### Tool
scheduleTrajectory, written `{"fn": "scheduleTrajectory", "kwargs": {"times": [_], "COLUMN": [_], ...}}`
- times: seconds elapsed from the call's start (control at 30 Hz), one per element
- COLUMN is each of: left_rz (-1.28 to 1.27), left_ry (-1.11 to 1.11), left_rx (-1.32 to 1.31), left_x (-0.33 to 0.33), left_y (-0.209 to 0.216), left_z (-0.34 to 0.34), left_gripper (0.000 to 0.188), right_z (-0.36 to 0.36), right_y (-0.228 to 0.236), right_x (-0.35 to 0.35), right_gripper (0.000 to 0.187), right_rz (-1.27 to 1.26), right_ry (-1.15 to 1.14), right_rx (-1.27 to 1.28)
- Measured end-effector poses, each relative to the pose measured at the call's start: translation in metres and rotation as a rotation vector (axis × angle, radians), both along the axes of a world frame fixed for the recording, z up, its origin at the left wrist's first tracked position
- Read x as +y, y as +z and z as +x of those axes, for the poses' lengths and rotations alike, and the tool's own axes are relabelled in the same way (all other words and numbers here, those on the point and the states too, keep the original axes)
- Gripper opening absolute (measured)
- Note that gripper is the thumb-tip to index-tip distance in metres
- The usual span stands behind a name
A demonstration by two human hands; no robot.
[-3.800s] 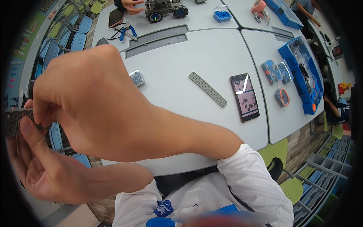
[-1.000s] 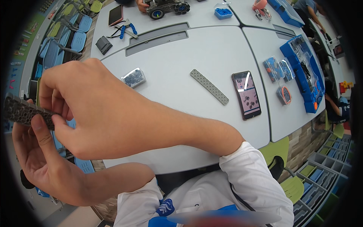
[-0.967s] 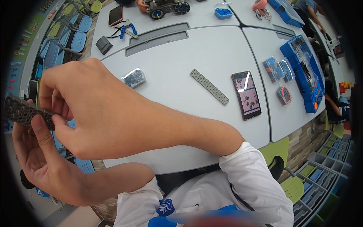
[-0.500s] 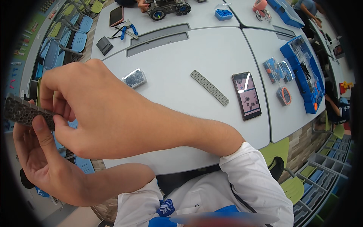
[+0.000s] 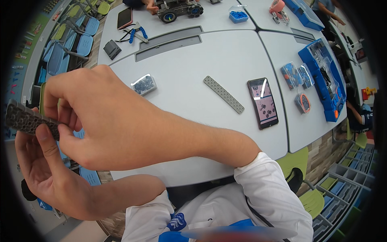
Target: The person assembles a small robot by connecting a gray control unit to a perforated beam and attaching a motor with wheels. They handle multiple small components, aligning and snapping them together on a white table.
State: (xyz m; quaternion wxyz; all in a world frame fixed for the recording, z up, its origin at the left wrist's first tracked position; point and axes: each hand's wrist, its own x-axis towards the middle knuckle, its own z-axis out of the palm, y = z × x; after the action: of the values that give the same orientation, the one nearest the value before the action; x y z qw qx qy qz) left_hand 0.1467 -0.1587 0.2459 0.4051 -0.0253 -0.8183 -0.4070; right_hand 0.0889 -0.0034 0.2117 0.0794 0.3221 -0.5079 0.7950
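Observation:
At the far left, off the table's edge, my left hand (image 5: 60, 177) holds a grey perforated beam (image 5: 25, 117), its thumb laid along the beam's side. My right hand (image 5: 94, 117) reaches across from the right, with curled fingers and thumb closed at the beam's inner end. Whatever those fingertips pinch is hidden behind the knuckles. A second flat grey perforated plate (image 5: 223, 94) lies slantwise on the white table (image 5: 181, 68). Beyond my right wrist sits a small clear box of dark parts (image 5: 144, 84).
A phone with a lit screen (image 5: 263, 103) lies right of the plate. Farther right are small clear part boxes (image 5: 292, 75) and an open blue case (image 5: 322, 80). Blue-handled pliers (image 5: 137, 33) lie at the back left. A wheeled model (image 5: 179, 11) stands by another person's hand (image 5: 152, 7).

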Motion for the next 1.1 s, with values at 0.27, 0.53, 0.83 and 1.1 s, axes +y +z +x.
{"fn": "scheduleTrajectory", "kwargs": {"times": [0.27, 0.53, 0.83, 1.1], "left_rz": [0.012, 0.013, 0.024, -0.020], "left_ry": [0.015, 0.038, -0.022, -0.237], "left_rx": [0.010, 0.030, 0.020, -0.187], "left_x": [0.002, -0.004, -0.005, -0.002], "left_y": [0.000, -0.003, -0.003, 0.004], "left_z": [0.001, 0.000, 0.002, 0.009], "left_gripper": [0.047, 0.038, 0.038, 0.032], "right_z": [0.001, 0.000, 0.002, 0.015], "right_y": [0.002, 0.001, -0.004, -0.016], "right_x": [0.000, -0.002, -0.004, 0.002], "right_gripper": [0.013, 0.014, 0.012, 0.015], "right_rz": [-0.002, 0.001, 0.000, 0.001], "right_ry": [-0.048, -0.049, -0.050, -0.011], "right_rx": [0.037, 0.045, 0.067, -0.012]}}
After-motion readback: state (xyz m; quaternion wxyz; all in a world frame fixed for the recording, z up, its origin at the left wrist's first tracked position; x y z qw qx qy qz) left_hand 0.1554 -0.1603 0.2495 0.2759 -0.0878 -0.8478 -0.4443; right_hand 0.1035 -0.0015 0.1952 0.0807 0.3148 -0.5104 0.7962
